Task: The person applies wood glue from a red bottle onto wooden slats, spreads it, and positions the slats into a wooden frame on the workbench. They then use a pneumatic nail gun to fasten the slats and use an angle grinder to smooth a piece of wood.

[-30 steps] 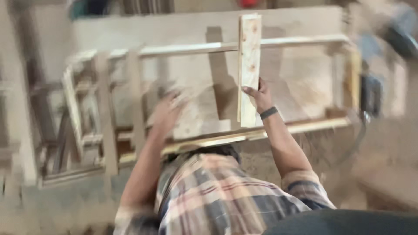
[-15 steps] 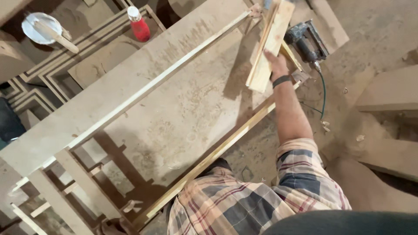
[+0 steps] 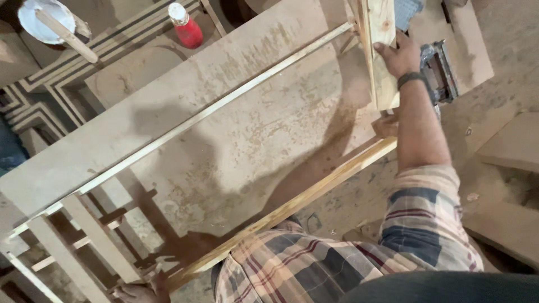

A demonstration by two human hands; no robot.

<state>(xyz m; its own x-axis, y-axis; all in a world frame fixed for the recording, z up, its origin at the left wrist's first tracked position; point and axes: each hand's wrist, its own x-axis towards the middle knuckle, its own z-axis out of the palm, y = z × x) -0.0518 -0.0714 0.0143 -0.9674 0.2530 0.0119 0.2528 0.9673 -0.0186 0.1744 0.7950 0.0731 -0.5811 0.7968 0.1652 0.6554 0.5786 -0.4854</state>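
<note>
A person's right hand [image 3: 400, 55], a dark band at the wrist, grips the edge of a short pine board [image 3: 382, 50], fingers curled over its right side. The board is pale, with a visible knot near its top and straight grain, and it stands across the far end of a long wooden frame, its upper end cut off by the picture's top edge. Just right of the hand, a grey power tool [image 3: 439, 70] rests on a brown panel. From the board, two long thin rails [image 3: 224, 106] run down to the lower left, laid over a broad, stained sheet of fibreboard [image 3: 236, 146]. At the bottom left corner the left hand [image 3: 137, 292] rests at the near rail's end, fingers bent against the wood; whether it clasps the rail cannot be told. Farther off, at upper left, stand a red bottle with a white cap [image 3: 185, 25] and a white bowl [image 3: 45, 19] with a stick across it.
</note>
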